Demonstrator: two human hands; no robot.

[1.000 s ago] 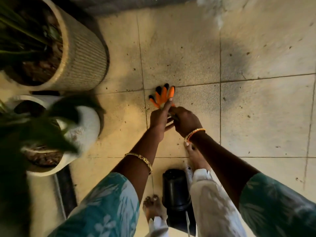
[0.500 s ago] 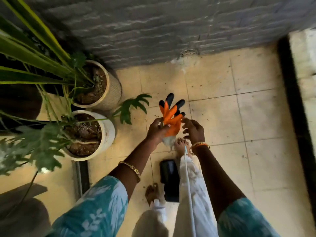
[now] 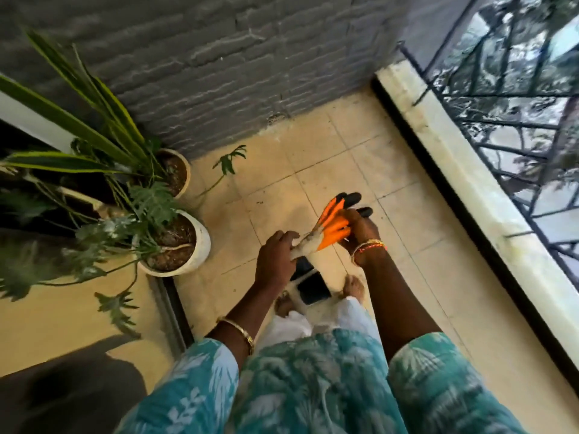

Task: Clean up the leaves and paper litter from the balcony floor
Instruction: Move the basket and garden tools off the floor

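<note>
Green long-leaved plants (image 3: 94, 120) in two round pale pots (image 3: 200, 242) stand at the left by the grey brick wall (image 3: 219, 57), further from the hands than half a second ago. Left hand (image 3: 275, 258) pinches the pale cuff of the orange rubber gloves with black fingertips (image 3: 336, 220); right hand (image 3: 360, 228) grips their orange fingers. The gloves are now tilted to the right, before they pointed up. Below them, a black rectangular dustpan (image 3: 313, 288) lies on the beige tiled floor (image 3: 360, 151) between the bare feet. At the right a black metal railing (image 3: 517, 98) has come into view.
</note>
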